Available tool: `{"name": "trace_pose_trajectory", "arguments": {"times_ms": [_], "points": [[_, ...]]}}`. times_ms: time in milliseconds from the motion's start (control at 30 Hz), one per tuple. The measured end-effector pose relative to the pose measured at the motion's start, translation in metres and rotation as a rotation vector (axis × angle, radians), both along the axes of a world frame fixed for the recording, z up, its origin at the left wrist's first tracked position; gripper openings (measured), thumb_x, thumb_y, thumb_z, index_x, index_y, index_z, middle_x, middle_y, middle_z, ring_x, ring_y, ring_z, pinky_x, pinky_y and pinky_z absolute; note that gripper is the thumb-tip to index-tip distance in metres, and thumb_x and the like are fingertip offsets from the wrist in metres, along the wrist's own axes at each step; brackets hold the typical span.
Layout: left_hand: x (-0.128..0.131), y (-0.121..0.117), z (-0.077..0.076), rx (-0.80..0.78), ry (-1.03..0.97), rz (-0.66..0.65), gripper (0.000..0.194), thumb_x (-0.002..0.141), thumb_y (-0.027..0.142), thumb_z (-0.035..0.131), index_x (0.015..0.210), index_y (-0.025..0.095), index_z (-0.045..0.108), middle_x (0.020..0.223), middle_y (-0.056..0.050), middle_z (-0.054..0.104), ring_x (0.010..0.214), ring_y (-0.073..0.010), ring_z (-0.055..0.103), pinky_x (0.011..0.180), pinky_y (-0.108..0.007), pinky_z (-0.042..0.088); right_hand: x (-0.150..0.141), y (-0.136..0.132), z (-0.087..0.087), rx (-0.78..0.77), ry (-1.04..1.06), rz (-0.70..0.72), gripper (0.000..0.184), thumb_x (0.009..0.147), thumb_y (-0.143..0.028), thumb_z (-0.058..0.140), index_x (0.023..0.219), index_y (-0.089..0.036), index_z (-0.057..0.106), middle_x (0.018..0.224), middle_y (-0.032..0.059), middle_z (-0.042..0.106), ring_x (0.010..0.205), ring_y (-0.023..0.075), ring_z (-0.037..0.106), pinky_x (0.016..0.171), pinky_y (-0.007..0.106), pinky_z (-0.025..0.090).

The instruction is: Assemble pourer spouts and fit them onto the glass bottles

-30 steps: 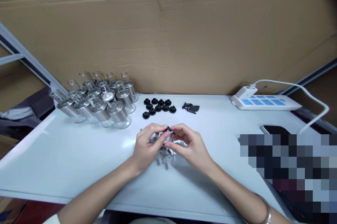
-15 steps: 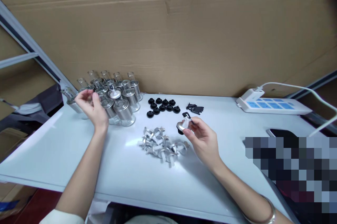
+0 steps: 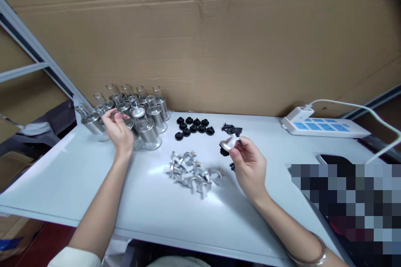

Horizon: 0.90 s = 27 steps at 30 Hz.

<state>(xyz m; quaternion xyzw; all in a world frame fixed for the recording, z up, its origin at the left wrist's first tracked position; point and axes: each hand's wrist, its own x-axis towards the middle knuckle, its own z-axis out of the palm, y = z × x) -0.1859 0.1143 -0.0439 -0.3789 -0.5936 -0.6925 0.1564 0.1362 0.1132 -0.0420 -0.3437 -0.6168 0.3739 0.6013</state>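
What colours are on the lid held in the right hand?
The lid is silvery with a black underside, seen best in the head view.

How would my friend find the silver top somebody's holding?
Start at the white table and find the pile of silver tops. Just right of that pile is the person's right hand, gripping the silver top. Unlike those in the pile, it is held above the table, with a black base underneath.

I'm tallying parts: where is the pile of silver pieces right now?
In the head view, the pile of silver pieces lies on the table between the left hand and right hand, nearer the camera than the black discs.
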Motion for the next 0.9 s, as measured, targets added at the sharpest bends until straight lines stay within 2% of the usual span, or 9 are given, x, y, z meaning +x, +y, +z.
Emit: {"name": "trace_pose_trajectory", "arguments": {"times_ms": [133, 233, 300, 367, 467, 533, 633, 667, 900], "points": [[-0.011, -0.010, 0.019, 0.164, -0.012, -0.031, 0.017, 0.097, 0.031, 0.043, 0.098, 0.016, 0.050, 0.068, 0.006, 0.052, 0.058, -0.0081, 0.056, 0.060, -0.026, 0.047, 0.003, 0.002, 0.004, 0.073, 0.001, -0.167, 0.031, 0.081, -0.052, 0.061, 0.078, -0.021, 0.057, 0.069, -0.0003, 0.054, 0.063, 0.0146, 0.051, 0.059, 0.027, 0.044], [0.002, -0.030, 0.044, 0.321, 0.033, -0.137, 0.014, 0.098, 0.023, 0.042, 0.096, 0.018, 0.054, 0.073, 0.008, 0.053, 0.064, -0.0056, 0.059, 0.065, -0.028, 0.047, 0.005, 0.005, 0.006, 0.109, 0.024, -0.219, 0.031, 0.083, -0.051, 0.060, 0.079, -0.021, 0.056, 0.068, -0.0012, 0.055, 0.061, 0.0135, 0.051, 0.057, 0.026, 0.044], [0.025, -0.044, 0.061, 0.410, 0.085, -0.182, 0.018, 0.099, 0.020, 0.040, 0.096, 0.019, 0.058, 0.083, 0.008, 0.057, 0.070, -0.0054, 0.061, 0.067, -0.030, 0.046, 0.005, 0.006, 0.006, 0.114, 0.035, -0.230, 0.031, 0.083, -0.051, 0.059, 0.079, -0.021, 0.056, 0.068, -0.0014, 0.055, 0.060, 0.0132, 0.051, 0.056, 0.026, 0.044], [0.056, -0.054, 0.075, 0.446, 0.118, -0.226, 0.016, 0.098, 0.020, 0.044, 0.099, 0.020, 0.060, 0.080, 0.009, 0.058, 0.071, -0.0073, 0.063, 0.065, -0.032, 0.045, 0.006, 0.007, 0.007, 0.116, 0.038, -0.236, 0.031, 0.084, -0.051, 0.058, 0.079, -0.021, 0.056, 0.068, -0.0013, 0.055, 0.060, 0.0133, 0.052, 0.056, 0.026, 0.045], [0.106, -0.056, 0.087, 0.504, 0.107, -0.363, 0.022, 0.093, 0.039, 0.053, 0.099, 0.020, 0.063, 0.071, 0.006, 0.059, 0.063, -0.0100, 0.063, 0.060, -0.031, 0.048, 0.006, 0.009, 0.007, 0.125, 0.044, -0.241, 0.031, 0.084, -0.052, 0.058, 0.079, -0.021, 0.056, 0.068, -0.0013, 0.055, 0.060, 0.0133, 0.052, 0.056, 0.026, 0.045], [0.136, -0.049, 0.086, 0.456, 0.082, -0.555, 0.029, 0.090, 0.046, 0.055, 0.098, 0.018, 0.062, 0.070, 0.004, 0.060, 0.060, -0.0113, 0.062, 0.057, -0.030, 0.049, 0.007, 0.010, 0.007, 0.130, 0.049, -0.242, 0.032, 0.084, -0.052, 0.058, 0.081, -0.020, 0.056, 0.070, -0.0009, 0.056, 0.061, 0.0134, 0.053, 0.056, 0.026, 0.045], [0.170, -0.030, 0.072, 0.172, -0.047, -0.921, 0.034, 0.092, 0.050, 0.049, 0.106, 0.020, 0.055, 0.076, 0.000, 0.062, 0.070, -0.0141, 0.065, 0.063, -0.030, 0.052, 0.009, 0.012, 0.007, 0.134, 0.062, -0.252, 0.032, 0.085, -0.052, 0.057, 0.082, -0.021, 0.056, 0.071, -0.0006, 0.056, 0.062, 0.0137, 0.053, 0.057, 0.026, 0.045], [0.178, -0.023, 0.066, 0.099, -0.067, -0.982, 0.035, 0.092, 0.051, 0.047, 0.108, 0.020, 0.053, 0.079, 0.000, 0.062, 0.072, -0.0141, 0.065, 0.064, -0.029, 0.051, 0.010, 0.012, 0.007, 0.139, 0.071, -0.258, 0.032, 0.085, -0.053, 0.057, 0.083, -0.021, 0.056, 0.070, -0.0007, 0.055, 0.062, 0.0136, 0.052, 0.057, 0.026, 0.044], [0.200, 0.009, 0.036, -0.230, -0.127, -1.119, 0.039, 0.093, 0.053, 0.044, 0.112, 0.019, 0.046, 0.093, -0.007, 0.063, 0.089, -0.0184, 0.064, 0.077, -0.032, 0.048, 0.015, 0.018, 0.006, 0.164, 0.093, -0.256, 0.026, 0.084, -0.046, 0.062, 0.087, -0.021, 0.059, 0.077, 0.0007, 0.056, 0.069, 0.0151, 0.054, 0.063, 0.027, 0.046]]}}
